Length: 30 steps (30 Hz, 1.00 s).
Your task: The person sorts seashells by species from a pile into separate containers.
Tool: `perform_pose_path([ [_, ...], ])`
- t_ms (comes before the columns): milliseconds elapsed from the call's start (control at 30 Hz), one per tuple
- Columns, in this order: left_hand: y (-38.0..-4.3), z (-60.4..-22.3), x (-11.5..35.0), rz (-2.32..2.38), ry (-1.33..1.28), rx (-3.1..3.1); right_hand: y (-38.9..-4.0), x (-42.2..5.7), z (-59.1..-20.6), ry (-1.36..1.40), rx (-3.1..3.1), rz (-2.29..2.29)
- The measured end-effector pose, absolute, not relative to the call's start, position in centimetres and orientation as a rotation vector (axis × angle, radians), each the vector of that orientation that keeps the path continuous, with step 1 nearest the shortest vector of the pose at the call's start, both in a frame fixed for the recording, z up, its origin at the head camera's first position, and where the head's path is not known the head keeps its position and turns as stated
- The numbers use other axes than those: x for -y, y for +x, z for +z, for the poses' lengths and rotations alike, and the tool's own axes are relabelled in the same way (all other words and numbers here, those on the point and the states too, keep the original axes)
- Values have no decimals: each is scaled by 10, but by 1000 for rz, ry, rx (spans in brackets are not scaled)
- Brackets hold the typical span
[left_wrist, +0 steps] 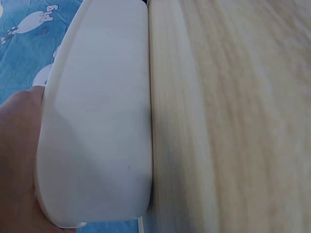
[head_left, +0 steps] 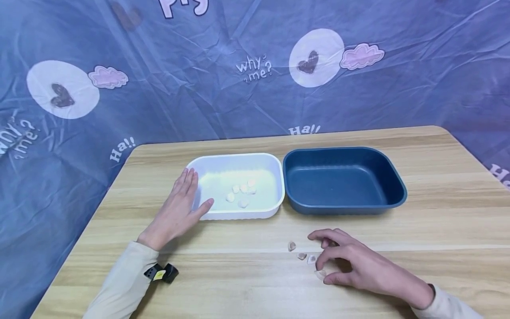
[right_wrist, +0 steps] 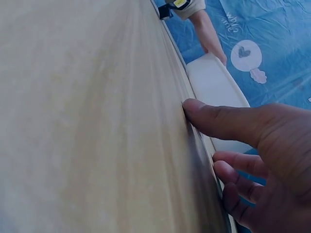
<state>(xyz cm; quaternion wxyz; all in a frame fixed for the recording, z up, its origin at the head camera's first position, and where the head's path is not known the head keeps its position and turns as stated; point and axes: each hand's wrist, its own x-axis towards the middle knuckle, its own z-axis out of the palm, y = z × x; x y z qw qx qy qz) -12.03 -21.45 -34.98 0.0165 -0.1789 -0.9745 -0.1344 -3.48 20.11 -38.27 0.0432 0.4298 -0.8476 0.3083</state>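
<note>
My left hand [head_left: 177, 210] rests on the left end of a white plastic bin [head_left: 239, 215], fingers straight along the rim and thumb over the front edge. Inside the bin lie several small pale seashells [head_left: 244, 188]. Down on the table, my right hand [head_left: 358, 266] pinches a small pale seashell [head_left: 320, 274] between thumb and index fingertip; the other fingers are bent and raised. Close to its left are three more shells: a whitish one [head_left: 312, 259], a brownish one [head_left: 302, 256] and another [head_left: 292, 246]. In the right wrist view the pinched shell is hidden.
A dark blue bin [head_left: 344, 208] stands against the right side of the white one. Both are on a light wooden table [head_left: 239, 274]. Behind it hangs a blue printed cloth [head_left: 223, 102]. A black strap device [head_left: 161, 273] sits on the left wrist.
</note>
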Motion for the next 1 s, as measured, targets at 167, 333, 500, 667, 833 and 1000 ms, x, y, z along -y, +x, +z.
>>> perform_pose_path([
  [167, -121, -348, 214, -409, -564, 3024, -29, -196, -381, 1264, 2645, 892],
  [333, -121, -348, 214, -409, -569, 3016, -30, -196, -382, 1333, 2592, 920],
  [500, -122, -349, 214, -422, -569, 3005, -36, -199, -383, 1451, 2503, 987],
  [667, -122, -349, 214, -430, -564, 3006, -37, -199, -384, 1481, 2477, 973],
  [833, -121, -349, 214, -424, -562, 3009, -35, -199, -384, 1443, 2518, 948],
  [1000, -120, -350, 214, -434, -562, 3014, -32, -198, -384, 1434, 2546, 935],
])
